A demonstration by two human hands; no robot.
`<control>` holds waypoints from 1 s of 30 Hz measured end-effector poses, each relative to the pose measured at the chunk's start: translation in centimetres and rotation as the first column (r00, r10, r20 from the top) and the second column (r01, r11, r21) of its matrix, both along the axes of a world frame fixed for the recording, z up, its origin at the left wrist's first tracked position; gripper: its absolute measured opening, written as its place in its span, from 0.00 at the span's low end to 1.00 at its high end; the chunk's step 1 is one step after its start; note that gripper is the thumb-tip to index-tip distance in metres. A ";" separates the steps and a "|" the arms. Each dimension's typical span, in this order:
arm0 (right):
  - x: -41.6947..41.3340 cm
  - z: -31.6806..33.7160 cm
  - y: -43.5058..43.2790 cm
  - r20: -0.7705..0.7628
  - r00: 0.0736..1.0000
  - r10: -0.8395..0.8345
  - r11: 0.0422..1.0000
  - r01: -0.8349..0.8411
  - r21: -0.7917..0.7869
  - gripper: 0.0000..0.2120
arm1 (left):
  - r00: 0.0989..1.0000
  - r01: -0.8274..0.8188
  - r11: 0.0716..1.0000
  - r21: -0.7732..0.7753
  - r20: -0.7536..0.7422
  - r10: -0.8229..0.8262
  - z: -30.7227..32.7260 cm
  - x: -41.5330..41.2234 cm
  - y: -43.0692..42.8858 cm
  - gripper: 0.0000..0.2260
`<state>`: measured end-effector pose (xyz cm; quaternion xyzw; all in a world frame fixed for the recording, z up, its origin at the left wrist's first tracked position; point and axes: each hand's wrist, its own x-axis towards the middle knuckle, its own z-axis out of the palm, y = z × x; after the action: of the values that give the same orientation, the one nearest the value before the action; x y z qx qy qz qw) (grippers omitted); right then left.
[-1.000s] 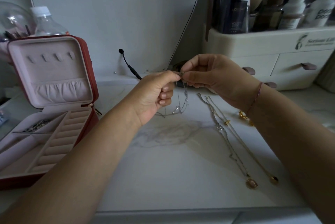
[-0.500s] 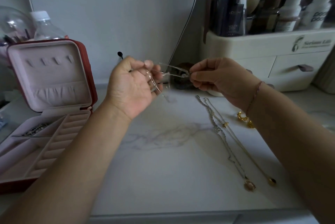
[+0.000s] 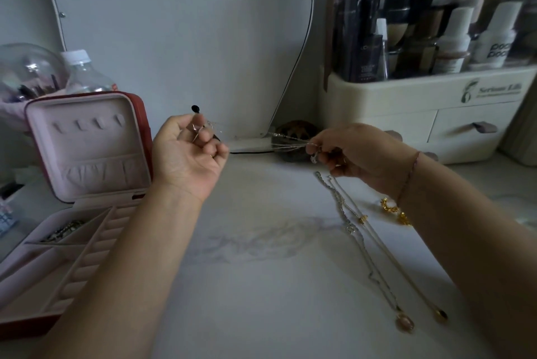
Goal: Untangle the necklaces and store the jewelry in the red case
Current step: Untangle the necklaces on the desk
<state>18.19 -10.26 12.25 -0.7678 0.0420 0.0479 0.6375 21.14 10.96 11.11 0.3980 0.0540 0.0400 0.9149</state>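
The person is holding the two hands apart above the table point(image 3: 261, 294), each one gripping part of a thin silver chain point(image 3: 290, 142). The left hand point(image 3: 189, 155) is turning its palm toward the camera and pinching one end between thumb and curled fingers. The right hand point(image 3: 357, 152) is pinching the other end, with a small silver bit hanging just under its fingertips. The chain is running in several strands across the gap and is blurring badly, so its knots cannot be made out. On the left, the red case point(image 3: 141, 117) is standing open with its pink lid upright, and a dark piece of jewelry point(image 3: 62, 231) is lying in a back compartment. Under the right forearm, a silver necklace point(image 3: 350, 226) and a gold necklace point(image 3: 391, 254) are lying side by side on the table, pendants toward the near edge. A small gold piece point(image 3: 390, 207) is sitting near the right wrist.
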 end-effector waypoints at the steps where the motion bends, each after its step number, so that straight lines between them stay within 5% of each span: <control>1: 0.1 -0.1 0.0 -0.001 1.000 0.002 1.000 -0.002 0.031 0.16 | 0.999 -0.008 0.999 0.050 -0.031 0.009 -0.1 0.0 -0.1 0.10; 9: 0.7 -0.4 -0.4 0.102 0.988 0.116 0.920 -0.146 0.363 0.12 | 0.959 0.172 0.794 0.583 -0.282 0.000 -1.9 0.5 -0.8 0.07; 16: 0.7 -0.9 -0.4 0.206 0.942 0.264 0.915 -0.312 0.256 0.09 | 0.968 0.071 0.588 0.806 -0.199 0.156 -2.4 0.5 -1.7 0.04; 20: 0.7 -0.9 -0.2 0.235 0.931 0.279 0.897 -0.341 0.283 0.08 | 0.985 -0.070 0.464 0.883 -0.012 0.172 -2.6 0.0 -2.2 0.04; 26: 0.8 -1.0 -0.2 0.234 0.919 0.319 0.890 -0.375 0.259 0.08 | 0.950 0.092 0.624 0.776 0.121 -0.289 -2.0 -1.3 -3.3 0.05; 30: 1.0 -1.1 -0.4 0.224 0.919 0.325 0.887 -0.378 0.266 0.08 | 0.919 0.109 0.630 0.769 0.164 -0.360 -2.2 -1.8 -4.1 0.04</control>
<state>19.16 -10.63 11.16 -0.6565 -0.1614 0.1020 0.7298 19.30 6.91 8.90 0.7299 -0.1606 -0.0020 0.6644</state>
